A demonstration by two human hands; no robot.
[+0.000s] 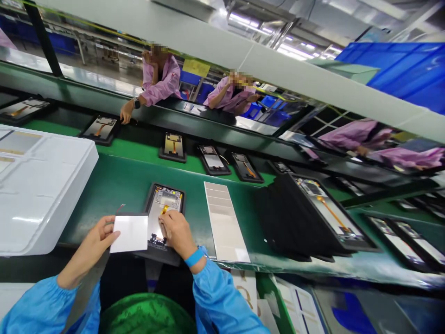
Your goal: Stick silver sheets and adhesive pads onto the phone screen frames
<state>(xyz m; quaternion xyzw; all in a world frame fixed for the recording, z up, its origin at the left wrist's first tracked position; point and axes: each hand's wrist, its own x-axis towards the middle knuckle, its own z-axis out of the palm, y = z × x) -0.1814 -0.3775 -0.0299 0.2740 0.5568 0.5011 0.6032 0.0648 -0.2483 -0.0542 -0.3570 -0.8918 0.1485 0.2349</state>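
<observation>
My left hand (91, 248) pinches a flat white rectangular battery (129, 233) with a dark upper edge. A thin reddish lead (121, 207) sticks up behind it. The battery is held over the left edge of an opened tablet (170, 197) lying in a black frame on the green bench. My right hand (177, 230) is over the tablet, its fingers closed at an orange ribbon cable (164, 210); the fingertips partly hide the cable. The tablet's circuit board shows above that hand. Right of the tablet lies a pale strip of rectangular stickers or films (225, 218).
A white plastic tray (52, 195) stands at left, a stack of black-framed tablets (313, 218) at right. Beyond runs a green conveyor (139, 155) carrying several opened tablets. A co-worker's hand (128, 111) reaches over it. A blue bin (399, 74) sits on the overhead shelf.
</observation>
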